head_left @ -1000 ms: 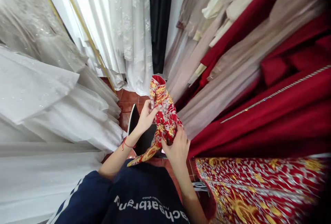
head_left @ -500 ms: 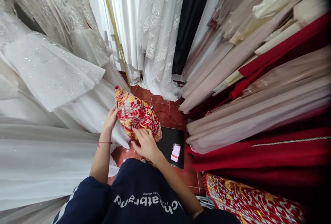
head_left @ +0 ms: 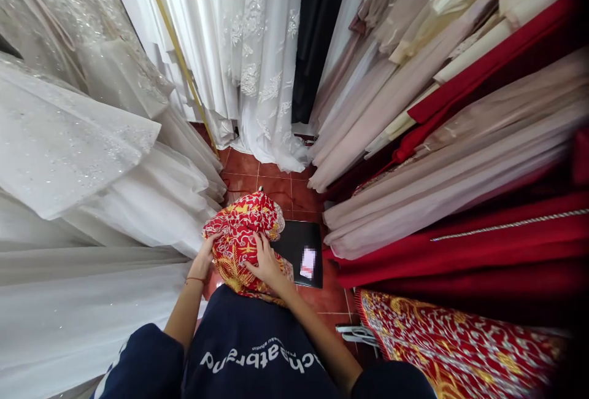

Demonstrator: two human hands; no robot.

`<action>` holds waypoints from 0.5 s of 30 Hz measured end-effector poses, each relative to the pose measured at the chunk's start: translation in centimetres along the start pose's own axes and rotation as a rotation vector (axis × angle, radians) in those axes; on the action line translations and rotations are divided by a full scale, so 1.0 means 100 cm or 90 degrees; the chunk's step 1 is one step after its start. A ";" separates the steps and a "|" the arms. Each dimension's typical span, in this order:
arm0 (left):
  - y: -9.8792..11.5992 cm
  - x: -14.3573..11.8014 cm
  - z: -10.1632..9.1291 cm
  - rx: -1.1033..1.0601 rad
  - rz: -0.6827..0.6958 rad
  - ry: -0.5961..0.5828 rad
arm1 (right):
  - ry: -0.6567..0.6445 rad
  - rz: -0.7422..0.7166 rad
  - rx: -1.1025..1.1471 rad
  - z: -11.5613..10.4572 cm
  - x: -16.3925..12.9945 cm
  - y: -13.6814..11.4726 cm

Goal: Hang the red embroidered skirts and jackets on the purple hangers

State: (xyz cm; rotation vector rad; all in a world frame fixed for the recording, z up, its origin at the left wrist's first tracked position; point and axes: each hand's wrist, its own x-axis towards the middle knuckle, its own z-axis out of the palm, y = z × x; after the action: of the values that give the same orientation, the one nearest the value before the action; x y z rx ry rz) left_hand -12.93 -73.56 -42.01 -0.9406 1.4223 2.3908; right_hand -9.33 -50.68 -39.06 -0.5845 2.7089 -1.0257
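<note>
A bunched red cloth (head_left: pixel 246 218) with a gold and white pattern lies in front of my body, low over the tiled floor. My left hand (head_left: pixel 205 253) grips its left edge, fingers partly hidden behind the folds; a thin red string circles that wrist. On the cloth's right part rests my right hand (head_left: pixel 267 263), thumb and fingers apart with a fold of the fabric between them. Just beyond that hand, partly covered by the cloth, is a flat black surface (head_left: pixel 289 239) bearing a phone-like item (head_left: pixel 308 263) whose face is blurred out.
White beaded gowns (head_left: pixel 69 141) crowd the left side, and lace dresses (head_left: pixel 267 67) hang ahead beside a yellow pole (head_left: pixel 172 37). Pale pink dresses (head_left: pixel 391 202) and red garments (head_left: pixel 460 251) line the right. Another red and gold patterned cloth (head_left: pixel 442 337) lies at lower right. Red tiles (head_left: pixel 276 187) show between.
The red patterned cloth has come lower and closer to my body, and its folds have shifted, showing a gold part near my lap. Both hands moved with it. The view has shifted slightly.
</note>
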 end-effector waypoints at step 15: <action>0.032 0.007 0.003 0.120 0.111 0.068 | 0.093 0.042 -0.017 -0.005 -0.004 0.013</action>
State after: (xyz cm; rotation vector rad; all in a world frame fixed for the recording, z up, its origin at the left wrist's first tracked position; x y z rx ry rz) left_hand -15.11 -75.02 -40.10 -0.9438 1.8025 2.3008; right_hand -9.55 -49.33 -39.54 -0.4368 2.8510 -1.0559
